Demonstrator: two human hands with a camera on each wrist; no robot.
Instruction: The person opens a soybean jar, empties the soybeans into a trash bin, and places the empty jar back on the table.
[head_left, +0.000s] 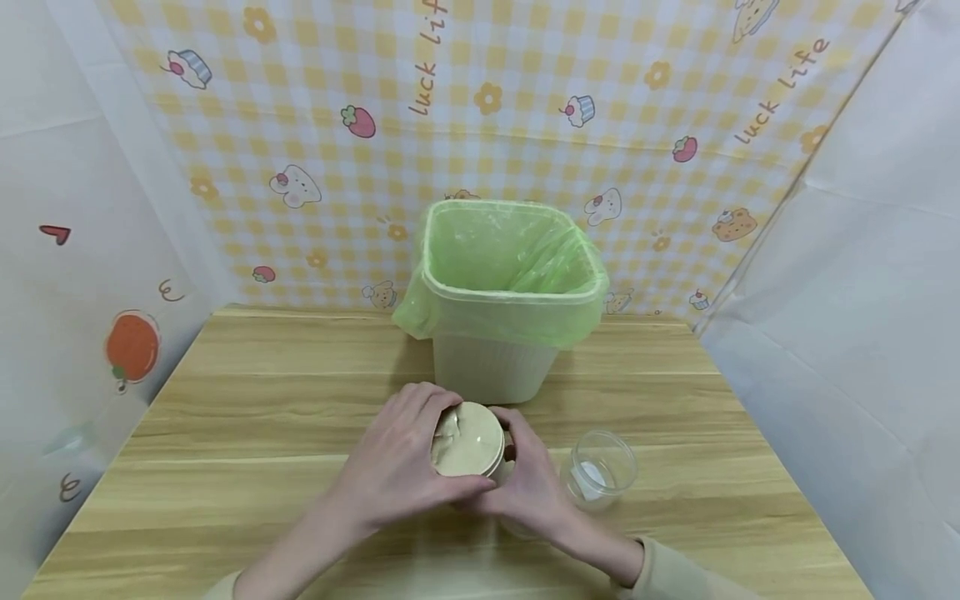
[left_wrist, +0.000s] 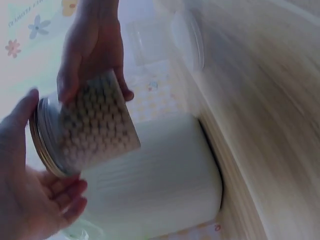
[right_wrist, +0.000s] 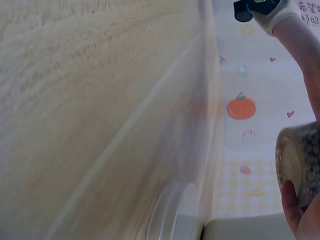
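Both hands are at a clear round jar [left_wrist: 100,122] packed with what look like cotton swabs, their pale tips showing through the wall. My left hand [head_left: 397,458] grips the jar's round beige lid [head_left: 474,440], thumb on the near side and fingers on the far side. From the right, my right hand [head_left: 528,483] holds the jar's body below the lid. The jar is raised off the table and tilted in the left wrist view. Whether the lid is loose cannot be told.
Behind the hands stands a white bin [head_left: 491,367] lined with a green bag [head_left: 577,321]. To the right on the wooden table [head_left: 247,400] is a clear plastic container [head_left: 615,458] with something white at its base. Another clear round edge is partly hidden under the right hand.
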